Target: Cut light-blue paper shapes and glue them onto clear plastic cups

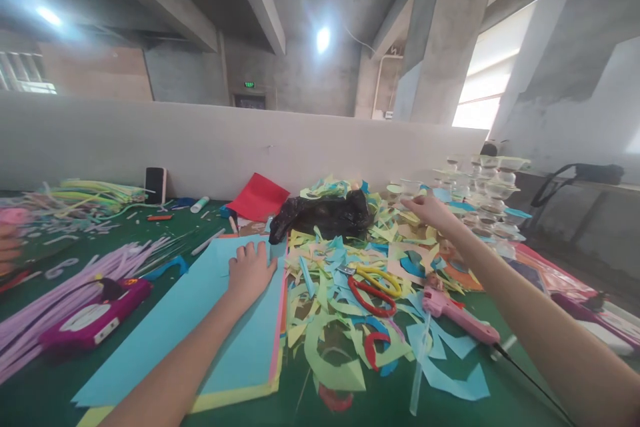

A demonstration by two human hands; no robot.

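Note:
My left hand (251,273) lies on a stack of coloured paper, its fingers spread over the top light-blue sheet (200,320). Pink and yellow sheet edges show under it. My right hand (425,208) reaches out to the back right, fingertips pinched together beside a clear plastic cup (411,187); what they hold, if anything, is too small to tell. Between the hands spreads a heap of cut paper scraps (325,293), with red and yellow scissor handles (376,288) on top. A pink glue gun (463,317) with a clear glue stick lies below my right forearm.
A black plastic bag (325,213) and a red sheet (259,197) lie near the low wall. Stacked clear cups (493,193) stand back right. Lilac strips (95,280), a magenta box (95,313) and a phone (155,185) are left. A blurred hand (10,240) shows at the left edge.

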